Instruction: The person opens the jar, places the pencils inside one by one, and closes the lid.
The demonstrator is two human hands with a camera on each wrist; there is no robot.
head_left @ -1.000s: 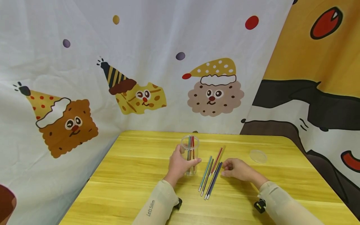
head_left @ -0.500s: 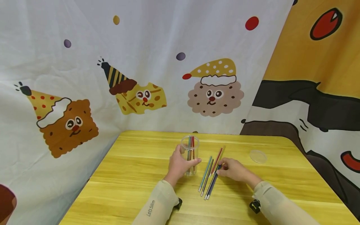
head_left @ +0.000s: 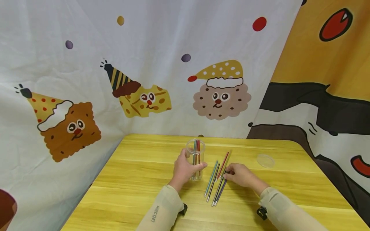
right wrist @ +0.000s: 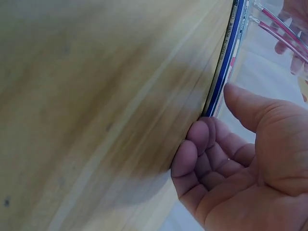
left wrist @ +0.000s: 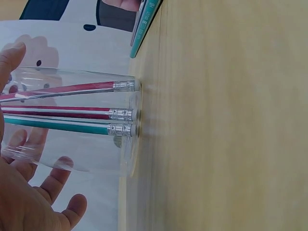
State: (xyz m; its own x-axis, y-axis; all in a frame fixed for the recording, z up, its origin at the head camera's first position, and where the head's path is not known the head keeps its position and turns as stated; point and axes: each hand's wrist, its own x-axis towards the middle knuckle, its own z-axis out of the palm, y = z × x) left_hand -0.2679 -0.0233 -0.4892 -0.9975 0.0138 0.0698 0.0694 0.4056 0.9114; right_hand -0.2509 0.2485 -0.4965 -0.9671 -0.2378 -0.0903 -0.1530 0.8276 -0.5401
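My left hand (head_left: 184, 169) grips a clear plastic jar (head_left: 201, 158) that stands upright on the table. Inside it are several pencils; red pencils (left wrist: 72, 114) and a teal one show with their metal-capped ends at the bottom. To the jar's right lies a loose row of pencils: a teal pencil (head_left: 211, 178), dark ones, a red pencil (head_left: 222, 166) and a yellowish one. My right hand (head_left: 240, 175) holds the far end of a purple pencil (head_left: 221, 191) at the row's right side. In the right wrist view its fingers are curled at that end, with the thumb beside it.
A clear round lid (head_left: 265, 161) lies on the wooden table (head_left: 130, 186) to the right of my right hand. Behind the table hangs a white cloth (head_left: 156, 41) with cartoon prints. Black wrist cameras sit under both sleeves.
My right hand has moved left onto the pencils. The purple pencil has swung slightly away from the dark one beside it. My left hand and the jar have stayed in place.
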